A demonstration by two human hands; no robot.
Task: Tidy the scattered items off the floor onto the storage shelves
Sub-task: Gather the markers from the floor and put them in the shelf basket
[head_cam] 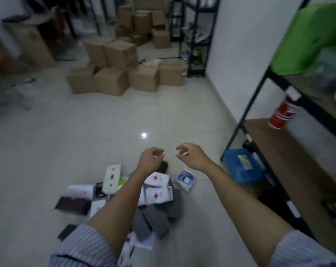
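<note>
I am seeing brown cardboard boxes (117, 74) sitting stacked far back on the glossy pale tiled floor (67, 141), well apart from the hands. Nearer, the scattered items are lying in a loose pile below the forearms: a dark flat case (72, 206) at the left edge, a long cream plastic plate (111, 178), white cartons with red crosses (157, 187), soft-looking grey rectangular pouches (153, 222), and a white-and-blue packet (185, 180) lying slightly apart to the right. My left hand (150, 160) is hanging above the pile's far end with fingers loosely curled, holding nothing; my right hand (192, 157) is hovering just beside it, likewise loosely curled and empty, over bare tile. To the right, a blue plastic crate (242, 164) is sitting at the foot of the storage shelves (269, 143), a black metal frame with brown boards, where stacked red cups (282, 114) are lying tilted and green material (307, 39) is sitting on top.
</note>
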